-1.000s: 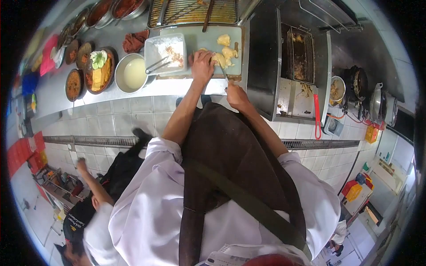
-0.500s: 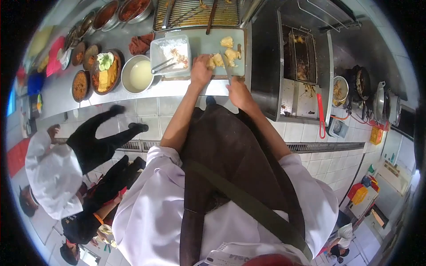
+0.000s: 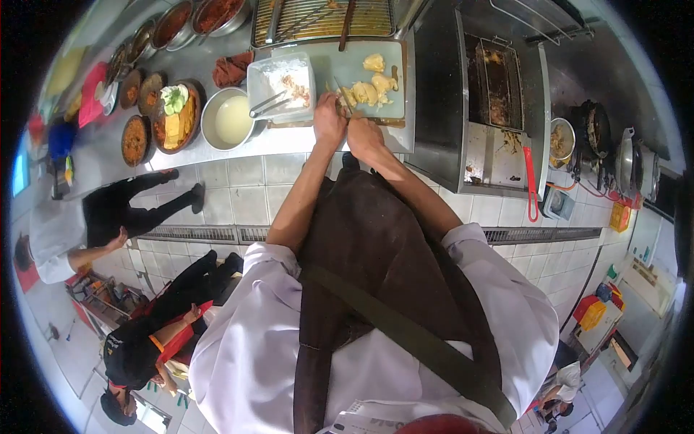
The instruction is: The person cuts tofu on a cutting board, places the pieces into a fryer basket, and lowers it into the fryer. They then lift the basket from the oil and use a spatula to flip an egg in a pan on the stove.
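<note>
My right hand (image 3: 365, 136) is wrapped round the handle of a knife (image 3: 342, 92), whose blade points away from me and slants left across the board's front part. Close beside it, my left hand (image 3: 330, 121) has its fingers bunched by the blade; what they press on is hidden. To the right of the blade, pale yellow food chunks (image 3: 363, 92) lie on a greenish-white cutting board (image 3: 325, 64). One separate chunk (image 3: 374, 63) sits farther back. At my left hand's side stands a white plastic tub (image 3: 273, 74) with white powder and tongs in it.
Left of the tub are a pot of pale liquid (image 3: 231, 119), a crumpled brown cloth (image 3: 231, 70) and a plated dish (image 3: 173, 132). Behind the board lies a wire rack (image 3: 303, 22). A fryer (image 3: 499, 94) stands to the right. Co-workers (image 3: 137, 347) are at lower left.
The knife and my right hand have moved left, from among the chunks to beside my left hand. The blade now slants left. One co-worker has shifted farther left.
</note>
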`<move>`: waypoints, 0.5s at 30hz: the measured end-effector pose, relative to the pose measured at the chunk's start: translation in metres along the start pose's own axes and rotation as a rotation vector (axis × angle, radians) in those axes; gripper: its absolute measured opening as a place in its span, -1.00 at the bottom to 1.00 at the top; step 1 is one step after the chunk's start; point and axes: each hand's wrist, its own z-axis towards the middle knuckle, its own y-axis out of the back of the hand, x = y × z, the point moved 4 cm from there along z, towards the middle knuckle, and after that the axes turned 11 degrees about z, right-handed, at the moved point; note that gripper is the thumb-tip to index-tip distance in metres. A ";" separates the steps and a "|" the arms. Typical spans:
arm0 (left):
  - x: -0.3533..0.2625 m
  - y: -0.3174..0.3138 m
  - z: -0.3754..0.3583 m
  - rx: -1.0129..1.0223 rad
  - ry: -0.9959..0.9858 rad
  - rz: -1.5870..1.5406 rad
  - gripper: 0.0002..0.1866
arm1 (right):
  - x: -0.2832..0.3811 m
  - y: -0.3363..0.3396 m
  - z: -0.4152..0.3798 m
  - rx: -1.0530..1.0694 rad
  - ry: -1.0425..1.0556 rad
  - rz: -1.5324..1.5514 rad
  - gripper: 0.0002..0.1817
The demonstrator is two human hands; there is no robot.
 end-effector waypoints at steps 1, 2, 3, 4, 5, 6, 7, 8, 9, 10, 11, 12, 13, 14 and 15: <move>-0.001 0.000 0.002 -0.006 -0.015 0.056 -0.70 | 0.001 0.003 0.000 0.018 -0.016 0.009 -0.74; -0.002 0.000 0.002 -0.010 -0.028 0.111 -0.71 | 0.002 0.004 0.000 0.037 -0.035 0.019 -0.74; -0.001 -0.001 0.002 -0.006 -0.027 0.110 -0.71 | 0.000 0.002 0.001 0.039 -0.039 0.019 -0.74; 0.000 -0.001 0.002 0.001 -0.024 0.096 -0.71 | -0.002 0.000 0.004 0.038 -0.033 -0.007 -0.74; 0.000 -0.002 0.002 0.008 -0.020 0.080 -0.71 | -0.005 -0.001 0.006 0.037 -0.029 -0.034 -0.74; 0.000 -0.003 0.002 0.013 -0.020 0.079 -0.71 | -0.008 -0.002 0.008 0.038 -0.034 -0.034 -0.74; 0.001 -0.003 0.002 0.013 -0.018 0.070 -0.72 | -0.011 -0.004 0.011 0.036 -0.024 -0.009 -0.74; 0.003 -0.003 0.001 0.015 -0.014 0.062 -0.72 | -0.012 -0.006 0.013 0.036 -0.015 0.016 -0.74; 0.005 -0.005 0.000 0.025 -0.009 0.061 -0.72 | -0.014 -0.008 0.014 0.042 -0.024 0.018 -0.74; 0.006 -0.007 0.001 0.011 -0.029 0.085 -0.73 | -0.015 -0.010 0.017 0.068 -0.008 -0.012 -0.74; 0.005 -0.007 0.002 -0.007 -0.051 0.107 -0.73 | -0.017 -0.011 0.020 0.090 0.010 -0.043 -0.73; 0.005 -0.008 0.002 -0.001 -0.051 0.103 -0.73 | -0.020 -0.012 0.023 0.090 0.003 -0.045 -0.73; 0.006 -0.009 0.001 0.018 -0.033 0.084 -0.73 | -0.020 -0.013 0.026 0.070 0.035 -0.034 -0.72; 0.004 -0.009 0.003 0.033 -0.014 0.066 -0.73 | -0.018 -0.011 0.029 0.051 0.070 -0.024 -0.72; 0.003 -0.007 0.004 0.035 -0.010 0.062 -0.73 | -0.017 -0.010 0.031 0.054 0.067 -0.027 -0.72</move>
